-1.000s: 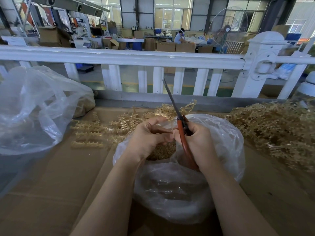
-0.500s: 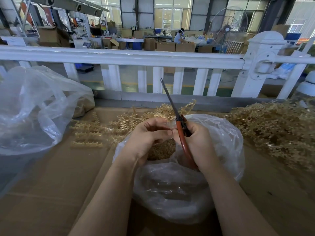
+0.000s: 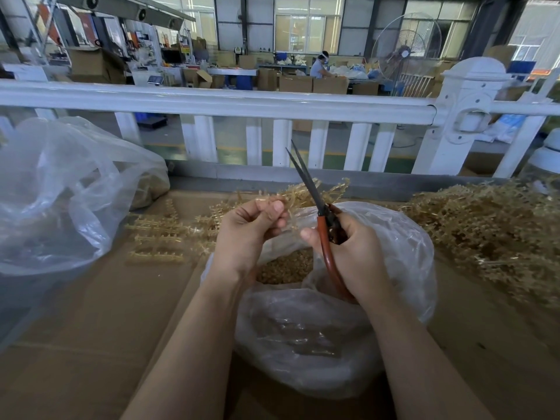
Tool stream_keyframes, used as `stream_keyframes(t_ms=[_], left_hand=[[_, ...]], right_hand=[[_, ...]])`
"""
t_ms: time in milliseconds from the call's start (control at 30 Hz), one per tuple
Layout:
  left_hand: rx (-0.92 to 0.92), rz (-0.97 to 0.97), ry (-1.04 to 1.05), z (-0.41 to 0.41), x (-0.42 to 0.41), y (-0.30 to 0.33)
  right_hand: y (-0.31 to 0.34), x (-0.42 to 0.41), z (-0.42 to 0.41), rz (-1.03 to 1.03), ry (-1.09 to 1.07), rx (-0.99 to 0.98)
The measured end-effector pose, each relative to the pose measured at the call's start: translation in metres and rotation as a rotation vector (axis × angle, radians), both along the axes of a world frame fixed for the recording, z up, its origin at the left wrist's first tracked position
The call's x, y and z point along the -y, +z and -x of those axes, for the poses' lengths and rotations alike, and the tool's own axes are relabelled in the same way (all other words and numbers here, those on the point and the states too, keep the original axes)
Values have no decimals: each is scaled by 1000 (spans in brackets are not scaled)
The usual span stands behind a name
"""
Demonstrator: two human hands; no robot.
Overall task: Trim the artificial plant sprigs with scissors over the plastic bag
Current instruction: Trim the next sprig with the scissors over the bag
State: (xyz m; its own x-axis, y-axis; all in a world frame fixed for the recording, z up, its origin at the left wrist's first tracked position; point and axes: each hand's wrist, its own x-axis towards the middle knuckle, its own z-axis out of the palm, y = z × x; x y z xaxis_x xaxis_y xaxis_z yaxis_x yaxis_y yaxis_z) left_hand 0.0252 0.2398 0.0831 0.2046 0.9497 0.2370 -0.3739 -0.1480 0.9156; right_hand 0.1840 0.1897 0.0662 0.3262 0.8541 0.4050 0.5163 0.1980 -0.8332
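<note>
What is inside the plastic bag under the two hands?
Through the mouth of the plastic bag, a heap of small tan trimmed pieces shows between the left hand and right hand. How deep it goes cannot be seen; the hands and cloudy plastic cover it.

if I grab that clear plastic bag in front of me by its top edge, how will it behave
The plastic bag is thin and crumpled, so it will probably go floppy and sag. The trimmed bits pooled inside likely shift to the bottom. It looks light, though slippery.
</note>
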Motion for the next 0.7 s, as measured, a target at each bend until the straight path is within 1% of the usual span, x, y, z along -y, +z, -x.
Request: stream_keyframes(t_ms=[133, 333, 433, 500, 600, 700], left_hand=[[-4, -22, 29, 2, -1, -1], [14, -30, 3, 5, -3, -2], [35, -20, -22, 6, -3, -2], [83, 10, -38, 6, -2, 0], [149, 65, -59, 6, -2, 1], [150, 76, -87, 6, -2, 1]], right_hand=[[-2, 3, -1, -20, -36, 214], [-7, 4, -3, 12, -59, 428], [-6, 3, -4, -2, -93, 495], [-6, 3, -4, -5, -108, 523], [-6, 4, -4, -24, -120, 539], [-6, 4, -4, -28, -119, 544]])
